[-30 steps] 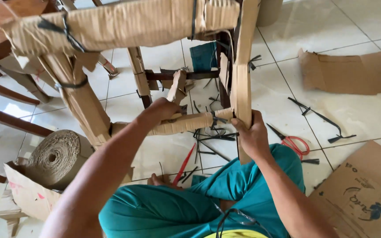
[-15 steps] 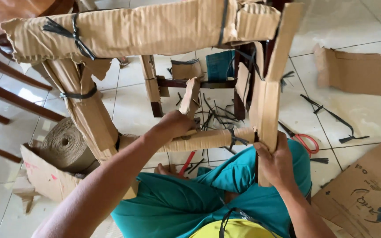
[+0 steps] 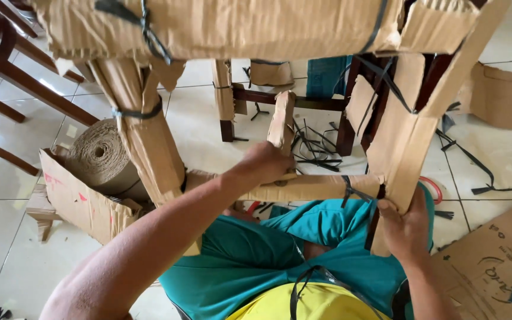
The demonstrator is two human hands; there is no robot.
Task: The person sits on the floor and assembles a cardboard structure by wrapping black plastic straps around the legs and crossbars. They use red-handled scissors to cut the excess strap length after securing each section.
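Left hand (image 3: 266, 164) fingers hidden behind cardboard-wrapped rail (image 3: 303, 188)

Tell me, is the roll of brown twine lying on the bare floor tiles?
No, the roll of brown twine sits inside an open cardboard box, to the left of the cardboard-wrapped chair leg.

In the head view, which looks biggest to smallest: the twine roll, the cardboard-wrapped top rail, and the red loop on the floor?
1. Top rail, though it is nearest the camera, which inflates it.
2. Twine roll.
3. Red loop, partly hidden.
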